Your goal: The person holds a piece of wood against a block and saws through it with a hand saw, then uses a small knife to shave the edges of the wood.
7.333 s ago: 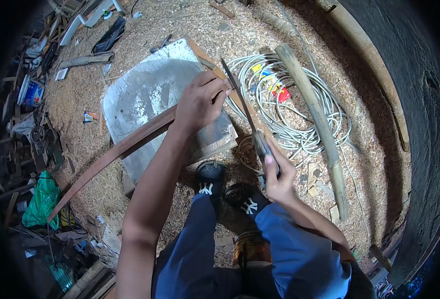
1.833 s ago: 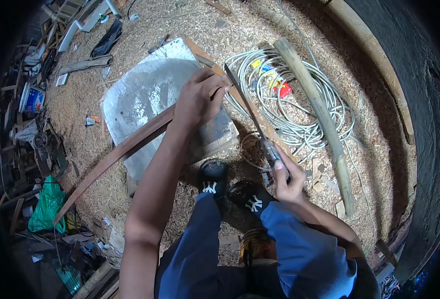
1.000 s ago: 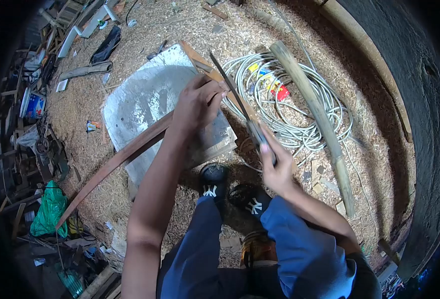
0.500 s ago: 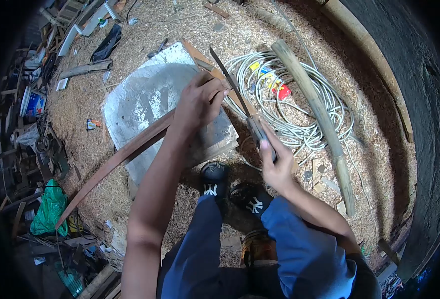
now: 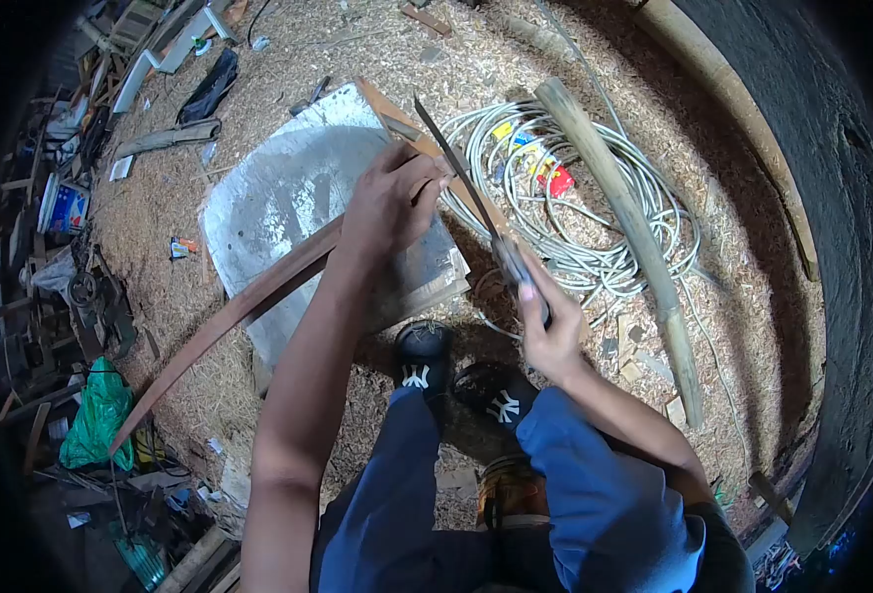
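Note:
My left hand (image 5: 393,198) is closed around a long, slightly curved strip of reddish-brown wood (image 5: 259,295), near its upper end. The strip slopes down to the left across a grey-white worn board (image 5: 293,183). In my right hand (image 5: 551,326) is what looks like a handsaw (image 5: 461,173), seen nearly edge-on, its dark narrow blade pointing up and left. The blade passes right by the strip's end, close to my left fingertips. Beneath the blade runs a flat orange-brown plank (image 5: 382,102) along the board's right side.
A coil of grey cable (image 5: 614,262) lies to the right, with a round wooden pole (image 5: 610,168) across it. Wood shavings cover the floor (image 5: 743,326). My shoes (image 5: 424,346) stand close below the board. A green plastic bag (image 5: 98,420) and scrap pile up at left.
Both hands, the strip and the blade hold nearly the same places. My right hand and the handle shift very slightly, and the whole view drifts a little.

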A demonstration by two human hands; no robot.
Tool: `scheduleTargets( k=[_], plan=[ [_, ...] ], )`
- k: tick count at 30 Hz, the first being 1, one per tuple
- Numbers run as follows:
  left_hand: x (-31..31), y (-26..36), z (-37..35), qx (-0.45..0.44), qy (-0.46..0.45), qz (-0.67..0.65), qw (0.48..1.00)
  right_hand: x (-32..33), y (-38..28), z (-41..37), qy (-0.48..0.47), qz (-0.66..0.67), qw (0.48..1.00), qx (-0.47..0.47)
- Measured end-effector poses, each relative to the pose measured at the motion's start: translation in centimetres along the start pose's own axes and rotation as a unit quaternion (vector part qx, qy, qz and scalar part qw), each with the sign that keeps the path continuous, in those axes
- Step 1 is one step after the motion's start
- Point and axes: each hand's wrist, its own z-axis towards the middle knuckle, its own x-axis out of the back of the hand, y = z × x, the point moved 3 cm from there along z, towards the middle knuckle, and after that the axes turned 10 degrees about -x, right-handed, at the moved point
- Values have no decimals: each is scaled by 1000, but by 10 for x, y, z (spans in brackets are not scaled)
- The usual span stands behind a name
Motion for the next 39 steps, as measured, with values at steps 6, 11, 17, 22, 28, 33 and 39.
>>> scheduleTargets(
  k=[6,11,17,22,28,33,39],
  plan=[
    [-2,-1,-1,-13,-11,35,999,29,36,-51,-29,-3,999,-17],
    [1,-3,6,10,8,12,1000,15,24,-46,-17,-15,999,28],
    [0,0,6,3,39,52,998,74,-24,-11,-59,72,985,-147],
    [1,0,3,0,33,69,997,86,-108,0,-48,23,992,-117],
    [2,-3,2,5,35,70,997,107,-115,0,31,67,993,-88],
    [8,-4,-1,27,19,47,998,83,-6,-4,58,96,976,-188],
    [32,-2,12,93,-34,-4,995,76,45,-30,71,108,958,-256]
  ],
)
